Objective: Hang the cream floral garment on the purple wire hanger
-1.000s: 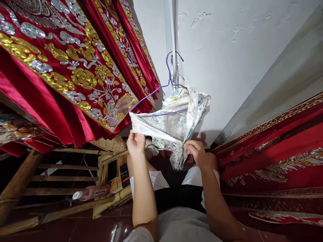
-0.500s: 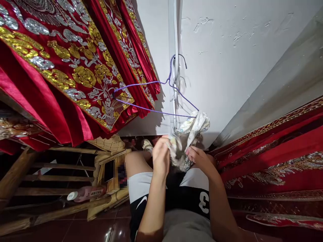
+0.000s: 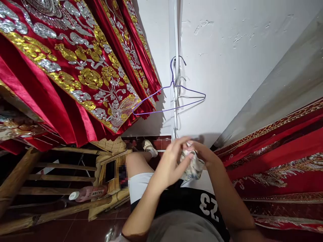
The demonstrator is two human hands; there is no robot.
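A pale, thin printed cloth (image 3: 193,169), mottled with grey, blue and yellowish marks, is seen crumpled into a soft, creased bundle between both hands, just above the black-and-white shorts (image 3: 183,201). On the left hand (image 3: 174,161) the thumb and forefinger are spread apart, the thumb laid across the bundle; by the right hand (image 3: 204,153) its upper edge is touched, the fingertips partly hidden. Whether either hand is clamped on it cannot be told. Above, a smooth purple wire hanger (image 3: 161,111), triangular, is hung at a white pole (image 3: 176,30), beside red satin drapery (image 3: 83,126) encrusted with gold and silver sequins.
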